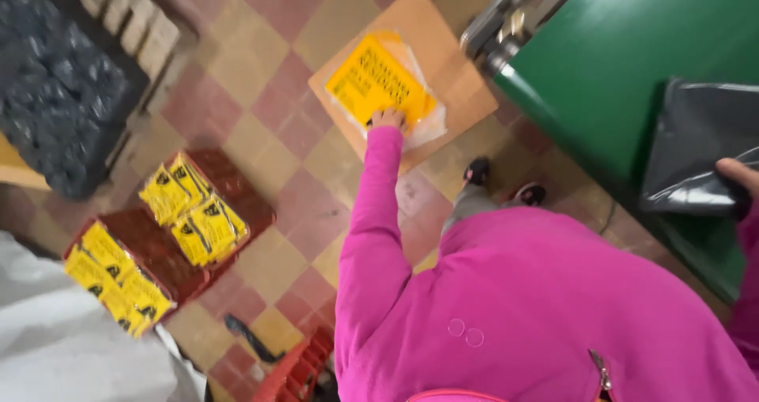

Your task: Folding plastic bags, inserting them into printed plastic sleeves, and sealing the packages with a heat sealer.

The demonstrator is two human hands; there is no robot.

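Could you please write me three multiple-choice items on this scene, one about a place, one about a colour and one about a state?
1. Where does the yellow printed bag lie?
A. on a brown cardboard sheet on the floor
B. in the red crate
C. on the green surface

2. What colour is the person's sleeve?
A. grey
B. pink
C. blue

3. What is the right hand doing?
A. hanging free
B. resting on the floor
C. gripping a black plastic bag

Answers: 1 A, the cardboard sheet shows around the bag, with the left hand at its near edge. 2 B, the sleeve is bright pink. 3 C, the fingers close on the black plastic bag over the green surface.
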